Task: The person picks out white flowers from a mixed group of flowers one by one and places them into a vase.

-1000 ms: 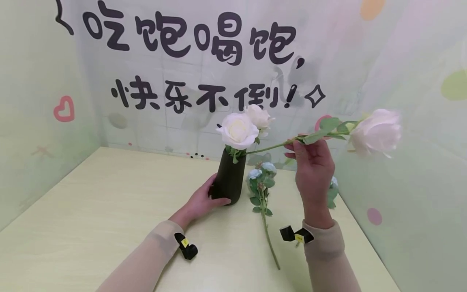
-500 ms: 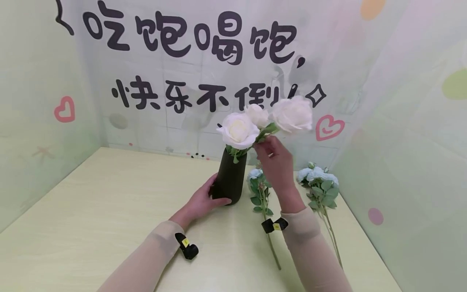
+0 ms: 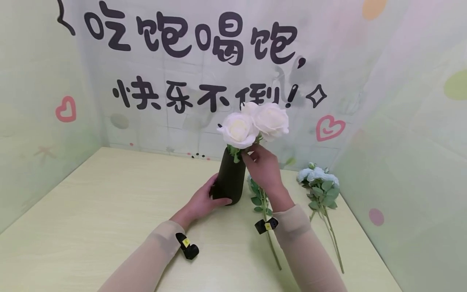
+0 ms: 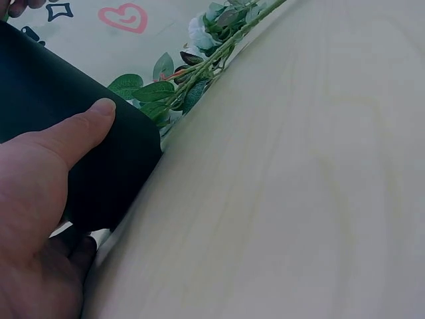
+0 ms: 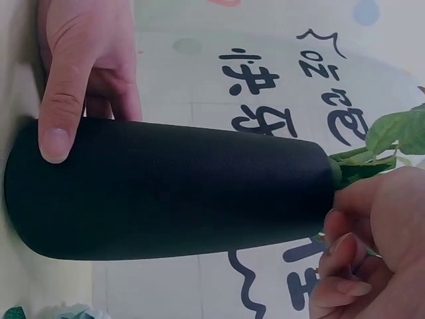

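Observation:
My left hand (image 3: 200, 201) grips a dark, tapered vase (image 3: 230, 178) low down, thumb across its front. The vase leans slightly on the table. At the vase's mouth my right hand (image 3: 265, 168) pinches the stem of a white rose (image 3: 273, 121); its fingers lie against the rim in the right wrist view, and the stem's lower end is hidden. A second white rose (image 3: 237, 130) stands in the vase at the left. Behind the two blooms a third white rose (image 3: 249, 108) shows in part.
On the pale table (image 3: 120, 211), a blue-flowered stem (image 3: 268, 237) lies right of the vase, partly behind my right hand. Farther right lie more blue flowers (image 3: 317, 176) with long stems. Printed wall sheets (image 3: 204, 52) enclose the back and sides.
My right hand has brought the white rose leftward, then down, so its stem sits at the vase's mouth and its bloom beside the other two. My left hand keeps its grip on the vase.

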`<move>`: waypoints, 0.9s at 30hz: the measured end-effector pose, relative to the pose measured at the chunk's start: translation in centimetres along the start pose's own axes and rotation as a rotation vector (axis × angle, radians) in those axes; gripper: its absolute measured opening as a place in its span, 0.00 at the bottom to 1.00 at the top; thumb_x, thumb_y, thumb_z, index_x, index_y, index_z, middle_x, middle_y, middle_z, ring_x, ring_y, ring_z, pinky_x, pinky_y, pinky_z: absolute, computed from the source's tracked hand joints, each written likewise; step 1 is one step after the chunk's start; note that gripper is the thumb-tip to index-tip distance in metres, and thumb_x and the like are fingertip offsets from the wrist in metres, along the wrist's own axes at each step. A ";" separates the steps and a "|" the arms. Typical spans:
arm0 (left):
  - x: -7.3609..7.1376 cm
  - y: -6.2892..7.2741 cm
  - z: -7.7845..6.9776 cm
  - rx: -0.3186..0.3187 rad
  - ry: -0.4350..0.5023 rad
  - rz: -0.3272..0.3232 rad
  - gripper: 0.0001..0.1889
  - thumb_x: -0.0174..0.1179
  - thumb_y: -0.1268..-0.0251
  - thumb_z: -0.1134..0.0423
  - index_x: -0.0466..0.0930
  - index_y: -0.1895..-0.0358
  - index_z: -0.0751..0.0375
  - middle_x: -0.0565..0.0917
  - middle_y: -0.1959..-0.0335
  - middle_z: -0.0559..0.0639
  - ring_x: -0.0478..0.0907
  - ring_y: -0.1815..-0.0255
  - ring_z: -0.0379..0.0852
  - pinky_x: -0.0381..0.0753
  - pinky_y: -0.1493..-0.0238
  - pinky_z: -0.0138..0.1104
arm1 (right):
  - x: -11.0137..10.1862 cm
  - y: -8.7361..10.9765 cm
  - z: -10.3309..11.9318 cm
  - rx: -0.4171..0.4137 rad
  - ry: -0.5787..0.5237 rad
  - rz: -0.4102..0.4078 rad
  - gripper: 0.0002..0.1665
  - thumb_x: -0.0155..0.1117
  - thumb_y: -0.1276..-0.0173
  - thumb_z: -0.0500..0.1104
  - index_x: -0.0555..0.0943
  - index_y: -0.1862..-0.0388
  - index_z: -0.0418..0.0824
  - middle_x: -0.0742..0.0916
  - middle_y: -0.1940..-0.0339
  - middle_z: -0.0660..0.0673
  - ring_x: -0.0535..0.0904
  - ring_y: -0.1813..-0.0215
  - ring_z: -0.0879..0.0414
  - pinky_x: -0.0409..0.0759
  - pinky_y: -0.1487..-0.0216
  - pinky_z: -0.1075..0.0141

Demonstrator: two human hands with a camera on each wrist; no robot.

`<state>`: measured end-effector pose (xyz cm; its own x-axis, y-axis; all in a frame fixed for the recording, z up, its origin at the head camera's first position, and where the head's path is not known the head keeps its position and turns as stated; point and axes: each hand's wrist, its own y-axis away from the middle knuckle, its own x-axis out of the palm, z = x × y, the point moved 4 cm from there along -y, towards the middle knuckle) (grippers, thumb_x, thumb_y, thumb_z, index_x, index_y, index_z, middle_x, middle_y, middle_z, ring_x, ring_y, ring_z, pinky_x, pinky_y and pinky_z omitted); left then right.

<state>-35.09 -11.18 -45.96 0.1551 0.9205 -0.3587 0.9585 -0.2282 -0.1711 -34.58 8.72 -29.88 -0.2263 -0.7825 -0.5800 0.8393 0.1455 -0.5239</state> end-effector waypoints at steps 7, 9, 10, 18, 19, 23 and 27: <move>0.1 0.1 0.2 -0.010 -0.013 -0.004 0.52 0.80 0.34 0.49 0.58 0.12 0.41 0.76 0.21 0.58 0.74 0.21 0.61 0.67 0.17 0.60 | -0.3 0.2 -0.2 0.047 -0.021 -0.027 0.15 0.66 0.20 0.48 0.84 0.42 0.41 0.89 0.62 0.43 0.81 0.67 0.50 0.79 0.65 0.61; 0.1 0.1 0.3 -0.010 -0.014 -0.004 0.52 0.80 0.34 0.49 0.58 0.12 0.41 0.76 0.21 0.58 0.74 0.21 0.61 0.67 0.17 0.60 | -0.5 0.3 0.0 0.037 -0.033 -0.062 0.15 0.65 0.19 0.48 0.85 0.43 0.41 0.90 0.62 0.42 0.81 0.68 0.49 0.79 0.65 0.60; 0.1 0.1 0.2 -0.009 -0.017 -0.004 0.52 0.80 0.34 0.49 0.58 0.12 0.41 0.76 0.22 0.58 0.74 0.21 0.61 0.67 0.17 0.60 | -0.6 0.3 0.1 0.026 -0.033 -0.079 0.15 0.65 0.19 0.49 0.85 0.44 0.41 0.90 0.62 0.42 0.82 0.68 0.49 0.79 0.65 0.60; 0.1 0.1 0.1 -0.012 -0.018 -0.007 0.51 0.80 0.34 0.50 0.58 0.12 0.42 0.76 0.22 0.59 0.74 0.21 0.61 0.67 0.17 0.60 | -1.1 0.1 0.5 -0.026 -0.013 -0.101 0.12 0.63 0.17 0.46 0.88 0.50 0.40 0.90 0.62 0.42 0.82 0.66 0.47 0.78 0.63 0.58; 0.1 0.1 0.0 -0.012 -0.018 -0.005 0.51 0.80 0.34 0.50 0.58 0.12 0.42 0.76 0.22 0.59 0.74 0.21 0.61 0.67 0.17 0.60 | -1.1 0.1 0.5 -0.028 -0.011 -0.101 0.12 0.63 0.17 0.46 0.88 0.49 0.40 0.90 0.62 0.42 0.83 0.66 0.47 0.78 0.63 0.58; 0.1 0.1 0.0 -0.014 -0.018 -0.007 0.51 0.80 0.34 0.50 0.58 0.12 0.42 0.76 0.21 0.59 0.73 0.20 0.61 0.66 0.17 0.60 | -1.2 -0.1 0.3 -0.019 -0.012 -0.093 0.13 0.64 0.17 0.46 0.89 0.48 0.40 0.91 0.62 0.42 0.83 0.65 0.48 0.78 0.63 0.59; 0.0 0.0 -0.1 -0.012 -0.016 -0.007 0.52 0.80 0.34 0.50 0.58 0.12 0.41 0.75 0.21 0.58 0.73 0.20 0.61 0.66 0.17 0.60 | -1.1 -0.3 0.1 -0.002 -0.023 -0.076 0.12 0.63 0.17 0.48 0.88 0.53 0.41 0.91 0.65 0.42 0.80 0.69 0.50 0.77 0.66 0.59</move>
<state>-35.04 -11.13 -45.92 0.1447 0.9167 -0.3725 0.9622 -0.2181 -0.1631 -34.49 9.47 -28.99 -0.2778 -0.8050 -0.5243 0.8190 0.0867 -0.5671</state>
